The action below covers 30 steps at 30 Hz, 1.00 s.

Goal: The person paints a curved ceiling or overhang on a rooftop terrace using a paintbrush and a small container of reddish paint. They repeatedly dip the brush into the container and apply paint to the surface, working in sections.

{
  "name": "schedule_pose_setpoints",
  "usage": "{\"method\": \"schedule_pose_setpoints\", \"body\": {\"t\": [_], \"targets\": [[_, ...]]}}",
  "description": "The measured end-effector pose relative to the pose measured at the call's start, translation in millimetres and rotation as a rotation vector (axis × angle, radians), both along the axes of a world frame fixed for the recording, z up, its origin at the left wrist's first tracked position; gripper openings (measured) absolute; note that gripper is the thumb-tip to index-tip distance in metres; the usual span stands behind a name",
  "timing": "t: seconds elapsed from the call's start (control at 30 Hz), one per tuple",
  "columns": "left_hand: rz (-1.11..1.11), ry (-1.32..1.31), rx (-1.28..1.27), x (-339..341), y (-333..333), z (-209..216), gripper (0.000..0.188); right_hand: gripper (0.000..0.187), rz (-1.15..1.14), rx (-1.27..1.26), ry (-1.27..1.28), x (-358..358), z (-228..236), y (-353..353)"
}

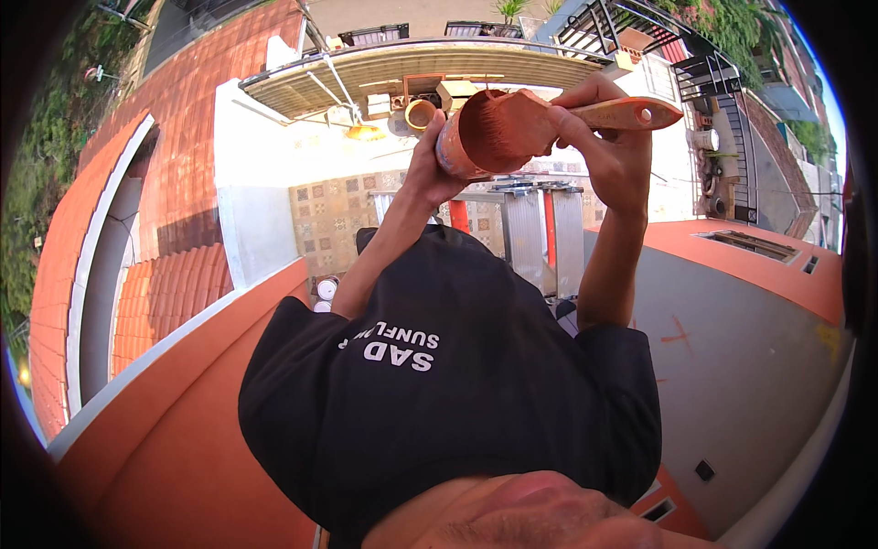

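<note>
My left hand (428,172) is wrapped round the side of a small round paint can (454,152) and holds it tilted, its mouth facing right. Reddish-orange paint coats the inside. A wide paintbrush (625,113) is in my right hand (599,151), gripped between thumb and fingers near the base of the orange, paint-smeared handle. Its broad head, covered in the same paint, lies across the can's mouth and seems to touch the rim. The bristle tips are partly inside the can. Both hands are raised in front of my chest.
An aluminium ladder (526,240) with red parts stands below my hands, over a patterned tile floor (329,212). Orange-painted walls (174,403) flank me. Beyond are a corrugated awning (366,80), a round orange pot (420,113), tiled roofs (178,284) and black railings (709,73).
</note>
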<state>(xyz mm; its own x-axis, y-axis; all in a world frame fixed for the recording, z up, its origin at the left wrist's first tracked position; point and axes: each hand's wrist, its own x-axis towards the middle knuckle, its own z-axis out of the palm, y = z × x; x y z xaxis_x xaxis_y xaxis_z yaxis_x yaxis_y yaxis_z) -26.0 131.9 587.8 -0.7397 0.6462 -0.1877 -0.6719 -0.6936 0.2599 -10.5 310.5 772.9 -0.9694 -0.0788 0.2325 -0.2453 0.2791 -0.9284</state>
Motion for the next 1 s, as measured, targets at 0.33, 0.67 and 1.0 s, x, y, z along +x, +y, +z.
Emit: {"method": "schedule_pose_setpoints", "body": {"t": [0.33, 0.67, 1.0], "targets": [[0.064, -0.151, -0.059, -0.6, 12.0, 31.4, 0.058, 0.009, 0.041, 0.307, 0.005, -9.9, -5.1, -14.5], [0.031, -0.027, -0.062, -2.1, 9.6, 5.7, 0.078, 0.009, -0.019, 0.196, -0.051, -4.7, 7.2, -5.2], [0.020, -0.062, 0.047, 1.4, 11.3, -2.8, 0.075, 0.011, 0.041, 0.385, -0.062, -11.4, -1.0, -16.0]]}}
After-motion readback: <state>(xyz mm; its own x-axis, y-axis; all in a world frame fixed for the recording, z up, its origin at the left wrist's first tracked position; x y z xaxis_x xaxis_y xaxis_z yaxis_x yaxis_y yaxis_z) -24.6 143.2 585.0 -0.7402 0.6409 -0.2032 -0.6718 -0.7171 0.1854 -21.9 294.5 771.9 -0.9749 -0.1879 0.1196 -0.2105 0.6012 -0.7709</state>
